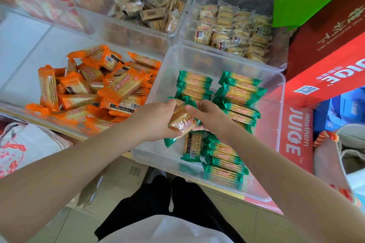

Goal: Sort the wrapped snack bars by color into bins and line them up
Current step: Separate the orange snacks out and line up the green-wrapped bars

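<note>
**Green bars held over the near right bin**

Both hands, left hand (158, 119) and right hand (207, 116), have fingers curled round a small stack of green-wrapped bars (182, 119) above the clear near right bin (276, 144), where green bars (237, 92) stand in rows (one lies flat near the front). The near left bin (29, 49) holds loose orange-wrapped bars (94, 89). Far bins carry tan biscuit packs (150, 6).

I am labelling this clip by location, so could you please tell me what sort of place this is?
Probably a small shop or snack stockroom. Clear plastic bins hold bulk wrapped biscuits, loose orange-wrapped bars in one, lined-up green-wrapped bars in another, and red cardboard juice cartons are stacked alongside.
</note>
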